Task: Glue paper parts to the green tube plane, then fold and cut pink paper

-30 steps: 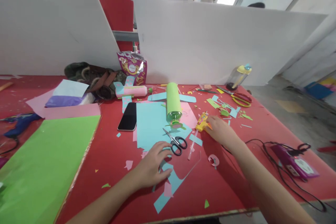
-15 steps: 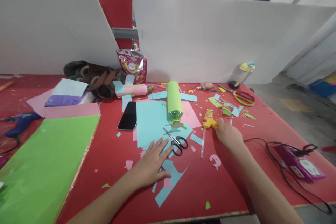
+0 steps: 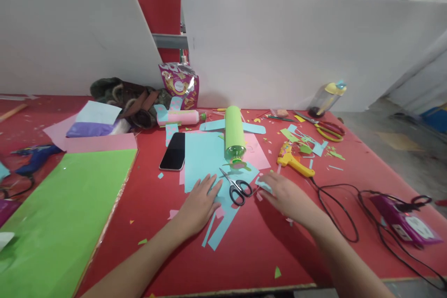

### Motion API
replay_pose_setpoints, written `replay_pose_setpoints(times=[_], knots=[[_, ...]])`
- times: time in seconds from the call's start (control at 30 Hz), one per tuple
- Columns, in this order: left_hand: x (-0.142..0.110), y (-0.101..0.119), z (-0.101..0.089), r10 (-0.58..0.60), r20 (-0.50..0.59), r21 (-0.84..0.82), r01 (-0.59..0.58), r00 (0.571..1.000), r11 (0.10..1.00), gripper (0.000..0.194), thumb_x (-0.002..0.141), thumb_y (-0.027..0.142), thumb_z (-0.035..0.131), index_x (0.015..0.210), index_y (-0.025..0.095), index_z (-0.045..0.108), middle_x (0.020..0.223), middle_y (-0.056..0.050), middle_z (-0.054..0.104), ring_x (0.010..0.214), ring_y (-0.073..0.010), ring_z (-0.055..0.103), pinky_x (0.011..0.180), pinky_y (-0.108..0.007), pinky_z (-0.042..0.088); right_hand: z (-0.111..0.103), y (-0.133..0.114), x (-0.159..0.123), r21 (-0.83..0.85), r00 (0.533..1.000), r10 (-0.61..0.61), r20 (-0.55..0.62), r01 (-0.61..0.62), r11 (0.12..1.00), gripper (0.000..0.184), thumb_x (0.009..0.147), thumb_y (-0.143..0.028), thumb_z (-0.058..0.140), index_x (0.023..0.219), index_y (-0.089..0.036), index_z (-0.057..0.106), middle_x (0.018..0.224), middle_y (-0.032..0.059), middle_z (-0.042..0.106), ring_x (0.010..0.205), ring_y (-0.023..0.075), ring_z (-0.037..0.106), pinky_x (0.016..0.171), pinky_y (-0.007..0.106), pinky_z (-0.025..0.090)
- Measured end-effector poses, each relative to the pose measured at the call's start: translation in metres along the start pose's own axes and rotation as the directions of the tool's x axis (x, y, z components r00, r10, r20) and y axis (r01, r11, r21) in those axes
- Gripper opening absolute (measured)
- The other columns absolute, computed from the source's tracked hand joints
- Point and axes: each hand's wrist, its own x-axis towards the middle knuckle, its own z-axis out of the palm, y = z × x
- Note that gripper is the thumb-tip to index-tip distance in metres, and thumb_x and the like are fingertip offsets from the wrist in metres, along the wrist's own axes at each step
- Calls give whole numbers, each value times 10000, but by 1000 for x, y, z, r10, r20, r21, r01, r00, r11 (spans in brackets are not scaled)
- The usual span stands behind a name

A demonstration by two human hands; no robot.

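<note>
Across the red tabletop [image 3: 209,274] lies a blue sheet [image 3: 202,153], the left hand [image 3: 198,205] loosely spread with fingertips over its near edge. The right hand [image 3: 284,194] is curled. On the sheet lies a green bottle [image 3: 233,130]; a clear bottle [image 3: 327,101] farther back has something dark at its base. Scissors [image 3: 235,187] lie between the hands — and a blue strip [image 3: 264,185] sits under the right fingers, whether pinched I cannot tell.

Blue paper scrap [image 3: 264,186] partly behind the right fingers [image 3: 271,179]
</note>
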Motion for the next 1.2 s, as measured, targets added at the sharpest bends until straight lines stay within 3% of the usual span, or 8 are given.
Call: replay_pose_setpoints(times=[0.23, 0.4, 0.53, 0.67, 0.8, 0.97, 1.07, 1.2], knots=[[0, -6, 10, 14, -82, -35, -16, 997, 999, 460, 885, 337, 303, 1302, 143, 323, 1383, -144, 283, 1281, -283, 199, 995, -495, 250, 15, -37, 0, 140, 925, -340, 172, 319, 937, 440, 746, -263, 566, 1177, -203, 497, 1325, 94, 405, 1245, 232, 309, 1013, 399, 279], [1, -12, 13, -67, -213, -107, 45, 975, 993, 481, 871, 393, 297, 1275, 140, 361, 1375, -160, 287, 1282, -323, 163, 982, -533, 237, 24, -34, 3, 84, 934, -289, 210, 277, 957, 425, 748, -272, 573, 1165, -228, 508, 1354, 82, 365, 1264, 258, 264, 1018, 442, 254], [4, -19, 13, -267, -371, -249, 182, 889, 951, 432, 839, 330, 343, 1204, 110, 414, 1362, -188, 247, 1283, -334, 132, 999, -523, 209, 26, -30, 4, 42, 953, -222, 204, 218, 975, 402, 763, -266, 548, 1160, -211, 516, 1357, 103, 354, 1262, 291, 259, 1001, 475, 269], [5, -21, 5, -447, -280, -523, 256, 849, 813, 439, 818, 311, 353, 1210, 114, 370, 1363, -184, 205, 1290, -292, 146, 1010, -481, 225, 30, -31, 2, 36, 963, -205, 178, 201, 979, 383, 767, -261, 539, 1144, -196, 524, 1345, 116, 364, 1257, 293, 266, 991, 463, 288], [5, -20, -3, -515, -226, -725, 211, 827, 655, 420, 802, 304, 381, 1197, 161, 358, 1357, -145, 252, 1293, -246, 166, 1029, -445, 207, 31, -37, 1, 64, 966, -216, 141, 209, 976, 405, 771, -297, 531, 1154, -165, 509, 1352, 130, 341, 1268, 288, 232, 1010, 444, 258], [7, -21, -7, -611, -119, -934, 120, 782, 336, 421, 795, 312, 407, 1193, 191, 345, 1350, -127, 313, 1257, -241, 281, 983, -405, 314, 23, -53, 0, 147, 922, -329, 203, 303, 941, 462, 761, -396, 541, 1189, -237, 470, 1393, 92, 275, 1280, 288, 186, 1017, 460, 217], [8, -21, -8, -555, -137, -969, 6, 820, 248, 469, 808, 305, 392, 1251, 197, 281, 1362, -109, 323, 1242, -212, 318, 973, -365, 345, 25, -61, 0, 147, 905, -368, 215, 343, 928, 439, 730, -446, 565, 1121, -253, 520, 1410, 104, 229, 1288, 320, 138, 1001, 494, 216], [7, -20, -7, -335, -127, -952, -21, 933, 304, 502, 827, 285, 341, 1308, 186, 235, 1385, -82, 300, 1246, -191, 314, 1005, -362, 315, 40, -67, 6, 130, 933, -336, 129, 320, 939, 465, 728, -456, 561, 1145, -262, 493, 1432, 148, 120, 1290, 355, 94, 978, 507, 248]])
